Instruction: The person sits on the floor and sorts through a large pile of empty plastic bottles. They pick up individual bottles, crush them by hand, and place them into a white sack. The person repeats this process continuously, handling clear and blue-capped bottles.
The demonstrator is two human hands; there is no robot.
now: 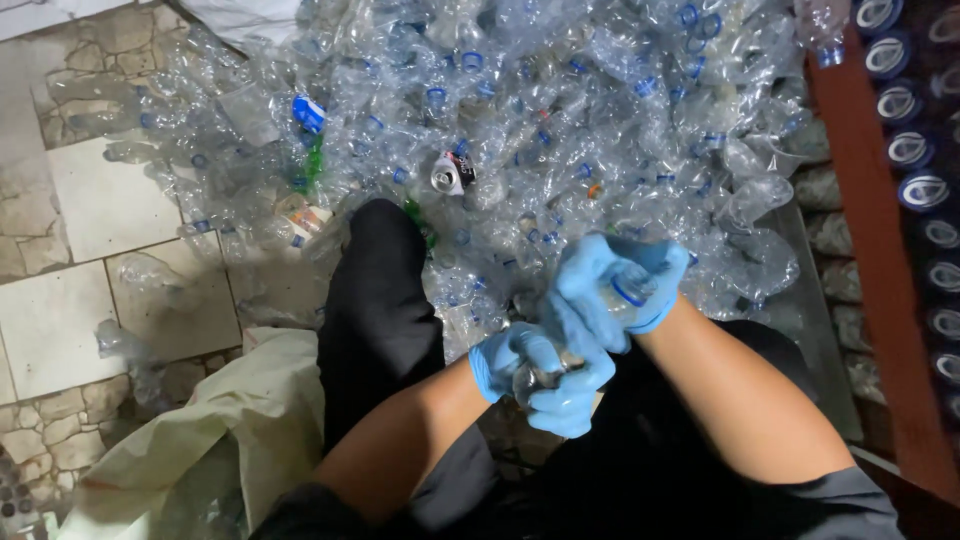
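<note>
Clear plastic bottle point(590, 330), crumpled and with a blue ring at its neck, sits between two blue-gloved hands just above the person's lap. The right hand point(610, 290) wraps over the upper end near the neck, fingers curled tight round it, while the left hand point(545, 375) clamps the lower end, also closed on the bottle; gripping both ends this way looks suited to twisting or squeezing it, though which I cannot tell. One bottle is held, no more. Both forearms are bare and come up from dark clothing. The person's left leg point(380, 300), in black, stretches forward into the heap, likely so the pile stays within reach. Beyond the hands lies a great pile of empty clear bottles point(560, 110), far too many to count, many with blue neck rings. Among them lies one crushed can point(450, 172), one blue label scrap point(308, 113), and a green bottle piece point(314, 160). To the left is a tiled floor point(100, 200) and one pale sack point(220, 440) beside the leg. Along the right edge, a row of about ten blue-and-white round can ends point(915, 150) is stacked behind a reddish wooden board point(870, 240).
</note>
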